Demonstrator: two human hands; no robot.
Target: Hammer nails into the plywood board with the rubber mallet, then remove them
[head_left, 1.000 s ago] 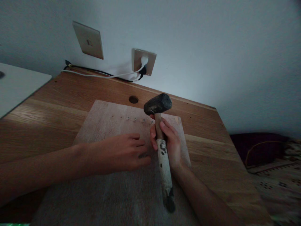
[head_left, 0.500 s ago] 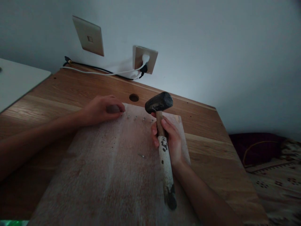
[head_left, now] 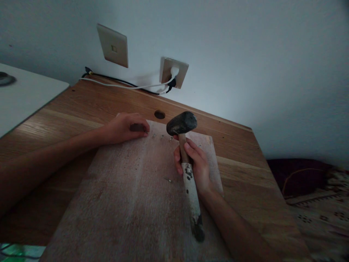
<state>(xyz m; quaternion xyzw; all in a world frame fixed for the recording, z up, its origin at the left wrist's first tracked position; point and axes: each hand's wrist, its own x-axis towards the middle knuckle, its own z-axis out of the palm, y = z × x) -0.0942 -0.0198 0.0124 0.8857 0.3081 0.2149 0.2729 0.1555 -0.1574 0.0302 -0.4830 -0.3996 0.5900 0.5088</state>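
Note:
My right hand is wrapped around the upper handle of a hammer. Its dark, blocky head points up and its white-painted, chipped handle slants down over the board. At the far edge of the worn wooden board, my left hand pinches thumb and forefinger together on what appears to be a nail, mostly hidden by the fingertips. Several small silver nails stand in a row to the right of those fingers, one being this nail; the hammer and right hand partly cover the row. A loose nail lies mid-board.
Beneath the board is a wooden desk with a round cable hole. Cables run along the wall to a socket. A white surface adjoins at left; patterned fabric lies beyond the right edge.
The view has shifted slightly, so the scene sits a little further right. The hammer has moved slightly left relative to the board. My left hand keeps its pinch at the row's left end.

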